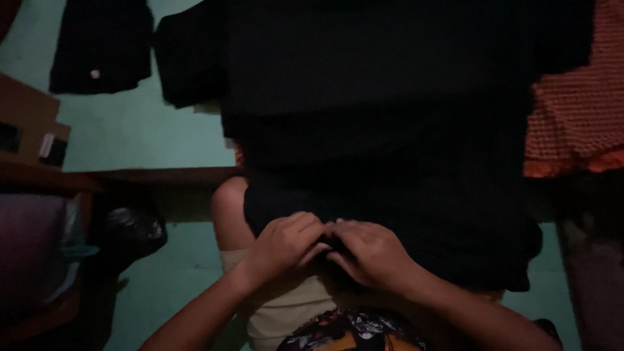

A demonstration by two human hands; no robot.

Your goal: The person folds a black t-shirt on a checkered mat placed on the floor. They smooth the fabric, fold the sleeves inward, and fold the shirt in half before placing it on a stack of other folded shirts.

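Note:
A large black garment (pixel 390 130) lies spread out in front of me, running from the top of the view down over my lap. My left hand (pixel 285 244) and my right hand (pixel 370 253) meet at its near hem, fingertips touching, both pinching the dark cloth edge between them. My bare knee (pixel 229 208) shows just left of the garment, and my beige shorts (pixel 286 312) lie under my forearms. The scene is dim, so details of the cloth are hard to make out.
A folded black garment (pixel 101 45) with a small pale spot lies at the top left on a pale green surface (pixel 136 130). An orange textured cloth (pixel 575 104) is at the right. A brown cardboard box (pixel 29 123) and a black plastic bag (pixel 133 227) sit at the left.

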